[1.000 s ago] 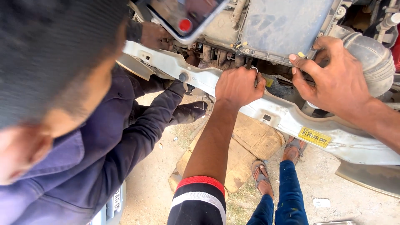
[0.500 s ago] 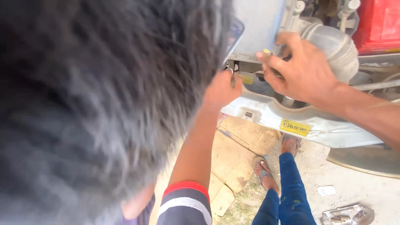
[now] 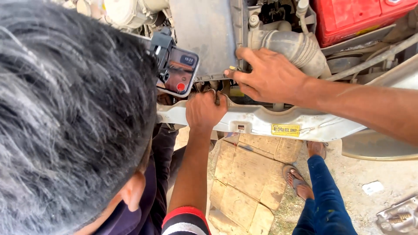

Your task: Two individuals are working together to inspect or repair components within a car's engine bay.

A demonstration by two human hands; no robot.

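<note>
The view has swung since a second ago: a co-worker's dark-haired head [image 3: 74, 117] now fills the left of the frame, where earlier it sat off at the edge, and more of the engine bay shows above the hands.

The left hand [image 3: 204, 111] is closed in a fist on the top edge of the white front crossmember [image 3: 261, 122], much where it gripped before; something small and metallic seems to poke from the fist, but I cannot tell what it is. The right hand [image 3: 270, 78] has shifted up from the crossmember and now lies half open against the lower edge of the grey radiator panel [image 3: 204, 39], its fingertips pinching a small yellowish part [image 3: 233, 68] at that edge, just above the left hand. A grey ribbed intake hose [image 3: 291, 48] runs behind the right hand, and a red battery [image 3: 357, 17] sits beyond it.

Just left of the left hand a phone on a mount [image 3: 177, 72] hangs close. Below both hands lie cardboard sheets [image 3: 248, 174] on the ground.

The work seems to have narrowed from the crossmember to that small fastener.
</note>
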